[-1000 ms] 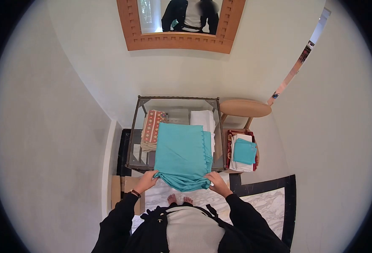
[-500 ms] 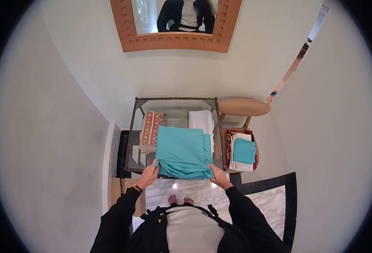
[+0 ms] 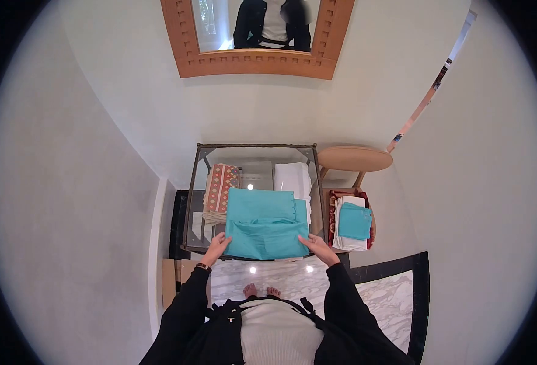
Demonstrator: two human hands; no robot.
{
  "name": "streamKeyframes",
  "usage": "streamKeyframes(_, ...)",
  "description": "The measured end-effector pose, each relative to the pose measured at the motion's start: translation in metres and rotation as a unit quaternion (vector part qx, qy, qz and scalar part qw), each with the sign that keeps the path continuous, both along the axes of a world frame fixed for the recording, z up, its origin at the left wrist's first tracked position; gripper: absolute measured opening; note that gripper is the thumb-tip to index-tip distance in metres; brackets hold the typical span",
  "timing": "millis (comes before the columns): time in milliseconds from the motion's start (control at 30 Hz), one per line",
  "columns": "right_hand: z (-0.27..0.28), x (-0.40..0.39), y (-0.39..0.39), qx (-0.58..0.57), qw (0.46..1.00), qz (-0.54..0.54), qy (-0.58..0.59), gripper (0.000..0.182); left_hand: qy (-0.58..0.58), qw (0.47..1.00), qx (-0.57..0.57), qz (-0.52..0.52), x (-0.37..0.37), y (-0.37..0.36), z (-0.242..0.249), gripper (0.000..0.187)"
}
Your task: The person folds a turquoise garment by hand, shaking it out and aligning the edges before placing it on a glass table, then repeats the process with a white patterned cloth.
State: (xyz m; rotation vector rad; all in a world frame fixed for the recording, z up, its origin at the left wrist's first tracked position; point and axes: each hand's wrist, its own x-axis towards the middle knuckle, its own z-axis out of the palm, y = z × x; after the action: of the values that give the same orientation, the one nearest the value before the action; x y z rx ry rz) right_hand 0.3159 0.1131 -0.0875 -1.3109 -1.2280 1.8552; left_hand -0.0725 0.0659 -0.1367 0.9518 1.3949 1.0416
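Observation:
A turquoise cloth (image 3: pixel 261 205) with a scalloped right edge lies folded on the glass table (image 3: pixel 212 153), its near part turned back over the rest as a loose, slightly puffed flap. At the flap's left side, my left hand (image 3: pixel 218 244) is closed on the cloth's edge. My right hand (image 3: pixel 317 246) grips the opposite side near the right corner, thumb on top. Behind the cloth, to the left, is a stack of patterned red-and-beige textiles (image 3: pixel 223 185). Folded white cloth (image 3: pixel 292 177) lies behind it to the right, partly covered.
To the right a chair (image 3: pixel 355 159) carries white cloths (image 3: pixel 352 244) and smaller turquoise cloths (image 3: pixel 355 221) on its seat. A wood-framed mirror (image 3: pixel 256 66) hangs on the wall above. A cardboard box (image 3: pixel 168 281) stands on the floor at left.
The cloth's bunched near edge has been folded away from me and now lies as a flap on top. Both hands remain at its sides, the right one slightly farther right.

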Motion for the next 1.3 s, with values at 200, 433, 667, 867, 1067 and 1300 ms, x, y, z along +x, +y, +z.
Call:
streamKeyframes(200,-0.003,-0.018,-0.005,0.353,0.900,-0.065,-0.247,0.035,0.338,0.928,0.152,-0.018,0.023,-0.007,0.032,0.030)
streamKeyframes(433,-0.009,-0.041,-0.009,0.385,0.858,-0.125,-0.316,0.031,0.334,0.934,0.130,0.015,0.029,0.006,0.041,0.029)
streamKeyframes(667,-0.012,-0.057,0.001,0.365,0.813,-0.112,-0.440,0.032,0.330,0.931,0.149,0.036,0.022,0.005,0.026,0.031)
streamKeyframes(867,-0.016,-0.056,0.004,0.490,0.782,-0.158,-0.350,0.027,0.348,0.930,0.119,0.016,0.019,0.003,0.032,0.032)
streamKeyframes(1067,-0.043,-0.048,0.009,0.429,0.828,-0.155,-0.326,0.036,0.387,0.908,0.157,0.026,0.024,0.014,0.027,0.030)
streamKeyframes(1300,-0.035,-0.061,0.025,0.330,0.815,-0.162,-0.448,0.043,0.467,0.871,0.148,0.030,0.023,0.044,0.021,0.026)
